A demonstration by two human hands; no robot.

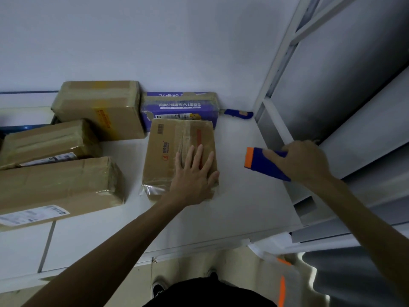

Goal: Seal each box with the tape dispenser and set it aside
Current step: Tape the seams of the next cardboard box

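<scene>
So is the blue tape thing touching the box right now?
No, the right hand holds the tape dispenser off to the side, apart from the box under the left hand.

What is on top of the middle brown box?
The left hand lies flat on the brown box, fingers straight. Tape runs along its seam; the part under the palm is hidden.

Brown boxes: four, namely back-left box (pixel 97 107), mid-left box (pixel 46 140), long front-left box (pixel 59 185), centre box (pixel 163 156).
Purple box (pixel 181 107): one.
Boxes in all: five.
Tape dispenser (pixel 263 163), blue and orange: one.
Blue-handled tool (pixel 239 114): one.
White labels: two, mid-left label (pixel 51 159), front-left label (pixel 33 214).
Hands: two, left hand (pixel 194 176), right hand (pixel 303 162).
</scene>
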